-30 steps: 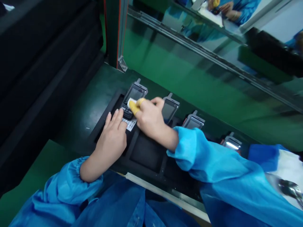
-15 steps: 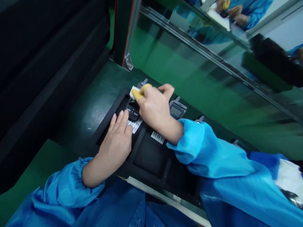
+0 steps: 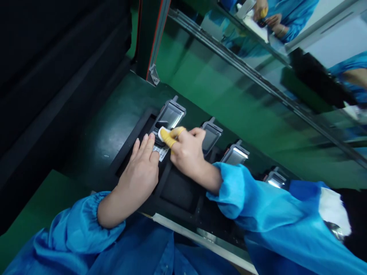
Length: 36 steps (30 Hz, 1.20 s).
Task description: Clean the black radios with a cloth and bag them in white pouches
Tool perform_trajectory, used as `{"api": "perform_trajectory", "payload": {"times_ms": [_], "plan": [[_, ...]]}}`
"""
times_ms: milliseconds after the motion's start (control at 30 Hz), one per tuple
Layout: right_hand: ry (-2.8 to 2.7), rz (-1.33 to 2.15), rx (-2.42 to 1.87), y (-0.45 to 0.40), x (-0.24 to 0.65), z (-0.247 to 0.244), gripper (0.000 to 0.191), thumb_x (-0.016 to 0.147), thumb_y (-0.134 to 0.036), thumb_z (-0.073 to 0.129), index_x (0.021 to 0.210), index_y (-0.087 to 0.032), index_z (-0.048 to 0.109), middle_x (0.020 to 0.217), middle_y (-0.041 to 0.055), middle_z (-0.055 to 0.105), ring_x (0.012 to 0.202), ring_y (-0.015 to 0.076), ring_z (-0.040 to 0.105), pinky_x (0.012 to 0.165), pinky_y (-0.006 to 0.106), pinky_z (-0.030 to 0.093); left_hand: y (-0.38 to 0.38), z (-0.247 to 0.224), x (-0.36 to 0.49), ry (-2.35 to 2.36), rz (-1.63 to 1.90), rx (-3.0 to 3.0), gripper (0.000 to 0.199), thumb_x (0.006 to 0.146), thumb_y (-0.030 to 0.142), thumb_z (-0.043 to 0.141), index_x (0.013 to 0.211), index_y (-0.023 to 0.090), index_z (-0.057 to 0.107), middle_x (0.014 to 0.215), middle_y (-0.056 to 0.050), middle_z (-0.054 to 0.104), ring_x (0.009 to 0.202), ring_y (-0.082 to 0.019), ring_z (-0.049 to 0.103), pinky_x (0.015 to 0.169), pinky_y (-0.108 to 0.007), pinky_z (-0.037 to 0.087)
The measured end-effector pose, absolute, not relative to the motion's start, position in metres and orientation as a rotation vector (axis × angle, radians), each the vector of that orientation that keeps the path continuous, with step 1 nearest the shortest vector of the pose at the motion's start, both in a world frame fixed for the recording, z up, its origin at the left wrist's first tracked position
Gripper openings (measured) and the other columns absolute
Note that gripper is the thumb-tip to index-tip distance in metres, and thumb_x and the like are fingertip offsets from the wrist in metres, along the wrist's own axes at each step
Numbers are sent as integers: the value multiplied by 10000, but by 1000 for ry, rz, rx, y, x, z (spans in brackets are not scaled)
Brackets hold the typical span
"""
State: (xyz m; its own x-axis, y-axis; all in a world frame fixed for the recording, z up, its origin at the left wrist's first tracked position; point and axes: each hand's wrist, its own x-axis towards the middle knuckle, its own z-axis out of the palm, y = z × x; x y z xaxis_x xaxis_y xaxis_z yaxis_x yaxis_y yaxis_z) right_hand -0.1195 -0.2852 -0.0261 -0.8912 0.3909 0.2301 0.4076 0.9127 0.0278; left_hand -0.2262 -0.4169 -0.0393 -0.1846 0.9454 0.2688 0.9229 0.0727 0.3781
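Your light is dim and cool, with the far corner on your left sunk almost to black; a soft sheen spreads over the dark green worktop (image 3: 110, 126), and hard white glare streaks the edges of several device screens (image 3: 235, 156); your right hand (image 3: 189, 152) looks slightly soft, the upper right background is smeared, and the wide view stretches your sleeves (image 3: 286, 221) toward the bottom corners

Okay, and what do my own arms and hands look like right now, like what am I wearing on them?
Loose, slightly shiny bright-blue sleeves with gathered cuffs. Your right hand has yellow covers on two fingers; no cover shows on your left hand.
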Motion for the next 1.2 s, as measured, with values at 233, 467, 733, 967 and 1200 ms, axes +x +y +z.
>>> {"api": "perform_trajectory", "payload": {"times_ms": [233,467,733,967,1200], "plan": [[-2902,-23,-661,-281,-133,-8,313,890,-137,414,958,-231,705,958,37,632,852,171,479,788,393,195,-417,-39,-226,2241,781,1899,317,853,17,362,1027,74,621,1416,-258,489,1373,-342,405,1132,-589,336],[-2847,-82,-891,-265,-161,1,376,932,-136,327,808,-183,678,932,65,593,848,186,470,806,415,212,-419,-33,-231,2198,899,1821,275,827,10,354,956,126,569,1435,-250,473,1381,-320,398,1114,-552,382],[-3097,-33,-452,-318,-144,-7,305,936,-149,428,876,-209,721,845,37,613,820,161,475,808,387,175,-431,-29,-237,2347,1352,1626,260,821,18,329,963,203,445,1508,-201,400,1300,-248,524,1021,-473,490],[-2679,-106,-765,-298,-54,43,375,934,-255,371,934,-276,745,887,61,668,806,184,538,758,406,226,-432,-33,-243,2378,1322,1667,252,815,24,353,960,205,450,1500,-202,403,1292,-267,532,1011,-479,494],[-2122,-446,-1271,-322,111,84,385,870,-609,468,1028,-396,748,803,99,721,688,196,631,572,406,343,-435,-22,-244,2410,1210,1742,176,875,116,457,1020,202,508,1478,-151,434,1271,-328,536,1080,-522,435]]}}
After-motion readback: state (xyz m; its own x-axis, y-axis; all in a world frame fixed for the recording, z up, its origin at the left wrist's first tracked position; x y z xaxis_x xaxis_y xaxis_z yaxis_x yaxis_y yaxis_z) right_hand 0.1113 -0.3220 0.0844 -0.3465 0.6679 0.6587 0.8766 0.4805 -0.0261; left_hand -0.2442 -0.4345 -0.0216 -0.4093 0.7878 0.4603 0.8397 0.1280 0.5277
